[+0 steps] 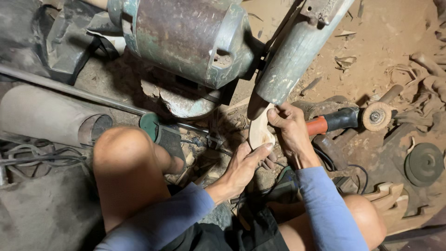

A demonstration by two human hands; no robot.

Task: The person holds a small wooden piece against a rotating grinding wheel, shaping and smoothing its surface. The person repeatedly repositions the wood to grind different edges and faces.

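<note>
A pale curved wooden piece (259, 131) is held up against the lower end of a grey-green guarded grinding wheel (290, 56). My left hand (244, 167) grips the piece's lower end from below. Its upper end is gripped from the right by my right hand (289, 130), fingers close to the wheel guard. The wheel is driven by a large rusty green motor (186, 37) to the left. Both arms wear blue sleeves, and my bare knees flank the hands.
An angle grinder (346, 120) with an orange and black body lies on the floor to the right. A round abrasive disc (423, 163) sits at far right. Carved wooden pieces (389, 197) rest by my right knee. A large pipe (46, 116) lies left. Sawdust and shavings cover the ground.
</note>
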